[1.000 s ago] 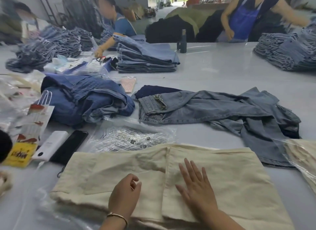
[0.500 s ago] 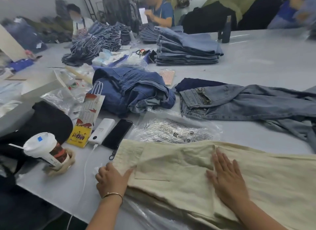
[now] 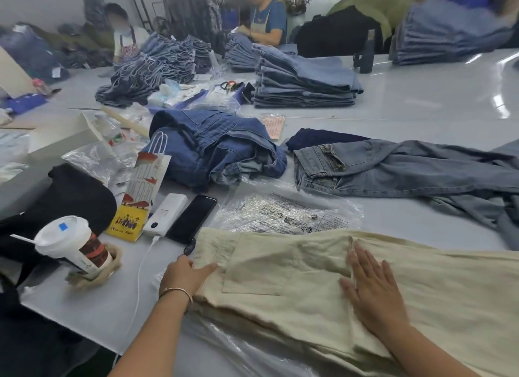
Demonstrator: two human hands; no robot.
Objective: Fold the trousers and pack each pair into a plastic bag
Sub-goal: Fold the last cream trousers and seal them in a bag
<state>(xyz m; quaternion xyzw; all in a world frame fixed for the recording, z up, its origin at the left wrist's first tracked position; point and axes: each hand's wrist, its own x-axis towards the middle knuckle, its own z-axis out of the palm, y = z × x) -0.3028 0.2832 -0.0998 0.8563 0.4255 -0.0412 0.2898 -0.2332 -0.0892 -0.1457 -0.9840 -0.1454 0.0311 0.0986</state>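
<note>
Folded cream trousers (image 3: 295, 267) lie across the near table edge, back pocket up, on top of a clear plastic bag (image 3: 224, 343). My left hand (image 3: 186, 273) grips the waistband end at the left, thumb on top of the cloth. My right hand (image 3: 370, 287) lies flat with spread fingers on the middle of the trousers. Just beyond them sits a stack of clear printed plastic bags (image 3: 286, 208). Further back are grey-blue jeans (image 3: 393, 166) spread out and a rumpled dark blue pair (image 3: 216, 149).
Left of the trousers lie a black phone (image 3: 192, 218), a white power bank (image 3: 165, 214) with its cable, a paper gift bag (image 3: 140, 194) and a lidded cup (image 3: 70, 244). Stacks of folded jeans (image 3: 303, 82) and other workers are at the far side.
The view has swung left. My left hand has taken a firmer hold of the waistband end, thumb now on top. My right hand stays flat on the trousers.
</note>
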